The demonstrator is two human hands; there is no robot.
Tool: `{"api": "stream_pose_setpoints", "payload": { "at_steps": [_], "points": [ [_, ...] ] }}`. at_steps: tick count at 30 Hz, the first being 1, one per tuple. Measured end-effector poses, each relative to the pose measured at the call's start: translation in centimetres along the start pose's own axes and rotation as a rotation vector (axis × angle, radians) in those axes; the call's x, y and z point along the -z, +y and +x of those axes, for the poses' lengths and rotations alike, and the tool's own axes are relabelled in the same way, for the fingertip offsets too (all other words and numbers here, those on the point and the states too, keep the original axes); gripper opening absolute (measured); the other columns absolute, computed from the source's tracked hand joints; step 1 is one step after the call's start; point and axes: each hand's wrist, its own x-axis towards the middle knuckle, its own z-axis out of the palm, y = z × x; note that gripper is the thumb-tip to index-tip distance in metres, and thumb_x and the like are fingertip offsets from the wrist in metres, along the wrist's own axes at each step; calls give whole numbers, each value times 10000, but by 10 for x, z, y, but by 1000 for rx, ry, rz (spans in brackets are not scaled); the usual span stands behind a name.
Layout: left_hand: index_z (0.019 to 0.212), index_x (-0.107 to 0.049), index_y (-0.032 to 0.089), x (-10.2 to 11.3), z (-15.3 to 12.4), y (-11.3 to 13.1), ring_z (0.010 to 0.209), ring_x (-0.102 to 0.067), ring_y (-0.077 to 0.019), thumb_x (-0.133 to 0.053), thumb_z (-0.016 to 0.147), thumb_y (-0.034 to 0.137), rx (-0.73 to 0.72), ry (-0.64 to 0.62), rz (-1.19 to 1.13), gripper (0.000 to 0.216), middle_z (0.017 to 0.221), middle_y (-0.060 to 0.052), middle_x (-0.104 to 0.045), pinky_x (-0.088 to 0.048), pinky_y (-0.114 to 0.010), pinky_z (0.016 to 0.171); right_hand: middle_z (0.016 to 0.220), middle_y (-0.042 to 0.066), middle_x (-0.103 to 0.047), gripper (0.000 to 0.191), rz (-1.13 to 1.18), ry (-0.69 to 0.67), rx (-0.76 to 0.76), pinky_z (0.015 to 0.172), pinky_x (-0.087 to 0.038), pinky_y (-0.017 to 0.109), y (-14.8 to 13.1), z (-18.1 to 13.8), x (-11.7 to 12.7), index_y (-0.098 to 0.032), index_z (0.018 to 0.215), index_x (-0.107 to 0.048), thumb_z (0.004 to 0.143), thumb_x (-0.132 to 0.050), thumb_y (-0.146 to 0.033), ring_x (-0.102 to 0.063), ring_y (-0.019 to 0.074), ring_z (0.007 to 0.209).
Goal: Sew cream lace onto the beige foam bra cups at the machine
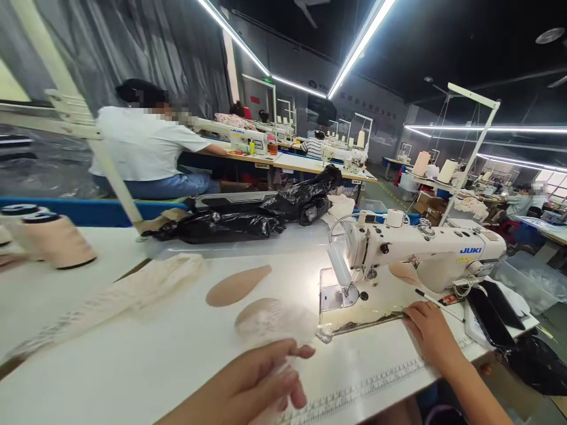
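My left hand (pixel 270 378) hovers over the front of the white table (pixel 177 360), its fingers apart and loosely bent, with nothing in them. Just beyond it lies a beige oval pad (pixel 259 319), partly under a blurred, whitish, see-through piece. A second, teardrop-shaped beige pad (pixel 239 286) rests behind that one. My right hand (pixel 429 330) lies with its fingers on the front edge of the bed of a white sewing machine (pixel 416 254), close to a pen (pixel 438 304). Another beige piece (pixel 404 273) shows behind the machine's arm.
Black plastic bags (pixel 225 224) lie along the table's back edge. Thread cones (pixel 59 239) stand at left, beside a strip of cream fabric (pixel 115 295). A dark phone-like object (pixel 489 316) is at right. A co-worker in a white shirt (pixel 142 144) sits at another machine.
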Motion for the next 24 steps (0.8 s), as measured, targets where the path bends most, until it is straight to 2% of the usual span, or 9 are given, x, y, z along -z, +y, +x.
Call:
{"api": "stream_pose_setpoints", "payload": {
  "at_steps": [2, 6, 8, 14, 18, 20, 21, 22, 24],
  "points": [
    [1165, -667, 209, -14, 7, 9, 999, -640, -268, -610, 884, 597, 26, -126, -84, 483, 952, -40, -795, -447, -360, 974, 926, 106, -697, 245, 28, -6, 36, 775, -534, 448, -13, -3, -4, -213, 953, -663, 988, -432, -142, -643, 295, 858],
    [1047, -625, 184, -23, 15, 20, 791, -600, -213, -700, 818, 585, 4, -195, -341, 468, 843, -49, -781, -459, -330, 826, 829, 48, -652, 240, 302, -12, 74, 655, -525, 321, -60, -2, 6, -227, 1068, -569, 1075, -329, -233, -633, 217, 734],
    [1057, -624, 175, -25, 16, 21, 758, -592, -201, -729, 803, 584, -20, -205, -427, 493, 817, -49, -765, -443, -317, 786, 894, 47, -670, 192, 382, -43, 184, 671, -517, 304, -90, 2, 16, -242, 1127, -552, 1087, -377, -312, -649, 208, 770],
    [1162, -639, 182, -34, 16, 17, 750, -620, -197, -711, 839, 572, -90, -230, -460, 511, 807, -33, -729, -422, -293, 748, 664, 21, -607, 351, 84, 204, 368, 597, -359, 328, -159, 23, 18, -249, 798, -536, 1095, -378, -349, -571, 208, 585],
    [1172, -662, 204, -20, 7, 15, 692, -631, -187, -651, 873, 500, -45, -274, -287, 421, 669, 26, -682, -447, -288, 763, 642, 12, -603, 381, 68, 207, 374, 592, -327, 325, -168, 25, 13, -252, 780, -532, 1105, -343, -311, -565, 190, 560],
    [1162, -688, 216, 6, -5, 16, 626, -614, -193, -576, 913, 473, 19, -166, -37, 375, 578, 40, -642, -458, -287, 708, 653, 3, -611, 351, 88, 150, 353, 582, -336, 311, -152, 20, 13, -249, 793, -527, 1099, -369, -317, -573, 177, 560],
    [1151, -704, 224, 22, -12, 17, 630, -621, -210, -524, 939, 486, 40, -36, 115, 382, 595, 23, -655, -461, -294, 676, 666, 2, -619, 329, 86, 121, 319, 581, -345, 304, -139, 17, 13, -247, 807, -529, 1094, -390, -328, -585, 174, 572],
    [1142, -717, 230, 39, -19, 18, 684, -644, -237, -502, 945, 507, 16, 204, 277, 403, 657, -2, -686, -472, -313, 690, 696, 4, -637, 297, 74, 90, 290, 584, -357, 299, -122, 13, 11, -244, 835, -539, 1089, -408, -326, -603, 172, 593],
    [1181, -709, 223, 66, -32, 18, 996, -656, -337, -562, 901, 500, -71, 669, 623, 420, 989, -86, -750, -481, -419, 884, 737, 21, -666, 294, -6, 90, 146, 580, -363, 314, -85, 5, 6, -242, 911, -573, 1092, -388, -382, -627, 199, 629]
  ]
}}
